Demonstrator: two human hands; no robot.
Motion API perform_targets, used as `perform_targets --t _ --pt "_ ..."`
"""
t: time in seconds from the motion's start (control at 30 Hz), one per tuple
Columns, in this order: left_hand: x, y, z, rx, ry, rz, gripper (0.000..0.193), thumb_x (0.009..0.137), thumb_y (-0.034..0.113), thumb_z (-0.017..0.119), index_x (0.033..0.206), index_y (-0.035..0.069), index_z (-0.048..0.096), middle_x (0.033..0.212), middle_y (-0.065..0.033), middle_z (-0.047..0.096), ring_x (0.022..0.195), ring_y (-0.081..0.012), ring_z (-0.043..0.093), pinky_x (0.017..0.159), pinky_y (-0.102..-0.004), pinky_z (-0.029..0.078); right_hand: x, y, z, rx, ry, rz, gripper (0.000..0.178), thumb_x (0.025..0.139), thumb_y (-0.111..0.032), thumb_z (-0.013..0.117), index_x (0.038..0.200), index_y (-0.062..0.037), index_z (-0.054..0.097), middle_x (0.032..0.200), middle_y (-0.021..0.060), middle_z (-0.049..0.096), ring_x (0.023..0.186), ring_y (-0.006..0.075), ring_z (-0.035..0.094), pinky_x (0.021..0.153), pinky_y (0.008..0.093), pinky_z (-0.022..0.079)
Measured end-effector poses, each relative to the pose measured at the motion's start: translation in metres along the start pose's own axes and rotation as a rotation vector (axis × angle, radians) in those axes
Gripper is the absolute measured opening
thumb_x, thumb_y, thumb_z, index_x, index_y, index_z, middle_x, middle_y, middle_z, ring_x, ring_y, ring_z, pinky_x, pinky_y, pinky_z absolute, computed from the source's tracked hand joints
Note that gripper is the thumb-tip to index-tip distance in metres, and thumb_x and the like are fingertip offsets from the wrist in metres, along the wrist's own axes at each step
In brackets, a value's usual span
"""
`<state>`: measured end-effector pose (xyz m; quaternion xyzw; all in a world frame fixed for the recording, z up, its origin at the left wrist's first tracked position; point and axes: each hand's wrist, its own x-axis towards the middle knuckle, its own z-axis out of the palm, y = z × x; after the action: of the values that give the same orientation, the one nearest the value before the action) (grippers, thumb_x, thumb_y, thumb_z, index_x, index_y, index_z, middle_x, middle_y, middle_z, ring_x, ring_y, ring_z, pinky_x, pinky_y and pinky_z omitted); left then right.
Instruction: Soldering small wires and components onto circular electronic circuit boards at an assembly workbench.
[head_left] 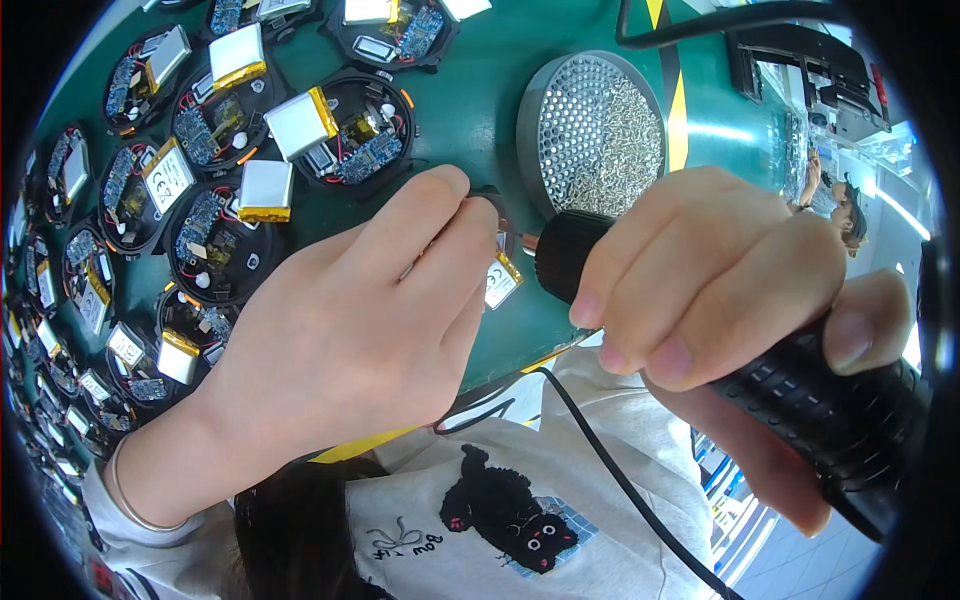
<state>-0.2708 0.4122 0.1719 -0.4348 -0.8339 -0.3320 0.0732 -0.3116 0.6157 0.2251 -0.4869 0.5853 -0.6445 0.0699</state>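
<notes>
Black ribbed plastic of a powered screwdriver (800, 390) fills the right hand (720, 290), all four fingers (640, 290) curled tight round the barrel, thumb pressed on the far side. Metal bit pointing left toward a small round black device (497, 262) with a silver battery pack showing, mostly hidden under the left hand (350, 340). Left thumb and forefinger (430, 215) pinched close on that device at the near edge of the green work table (470, 110); exact grip hidden. One thin bracelet (125, 490) at the left wrist. Just beyond the screwdriver tip, one round grey perforated tray (595, 130) heaped with small silver screws. Further left, many open round black casings (350, 135) with circuit boards and silver battery packs, too many and too crowded at the rim to count. One black cable (620, 470) trailing over a pale sweatshirt (480, 500).
</notes>
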Motion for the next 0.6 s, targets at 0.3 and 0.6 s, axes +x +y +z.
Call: perform_targets --t 0.3,0.6 --pt "0.009 0.005 -0.017 -0.042 -0.126 -0.183 0.036 0.067 -0.003 0.065 0.103 -0.006 0.062 0.118 -0.0181 0.053 0.106 -0.0365 0.056 0.088 -0.0436 0.049 -0.019 -0.005 -0.057 -0.109 0.133 -0.055 0.090 0.078 -0.079 0.050 0.127 -0.0035 0.049 0.095 0.0080 0.057 0.074 0.0175 0.059 0.064 0.0340 0.049" --pt "0.003 0.003 -0.005 -0.094 -0.058 -0.142 0.033 0.070 -0.003 0.072 0.101 -0.004 0.061 0.122 -0.0233 0.051 0.108 -0.0402 0.056 0.089 -0.0440 0.049 -0.015 0.009 -0.060 -0.112 -0.017 -0.062 0.103 0.071 -0.088 0.043 0.136 -0.0086 0.044 0.107 0.0125 0.058 0.075 0.0237 0.059 0.065 0.0408 0.051"
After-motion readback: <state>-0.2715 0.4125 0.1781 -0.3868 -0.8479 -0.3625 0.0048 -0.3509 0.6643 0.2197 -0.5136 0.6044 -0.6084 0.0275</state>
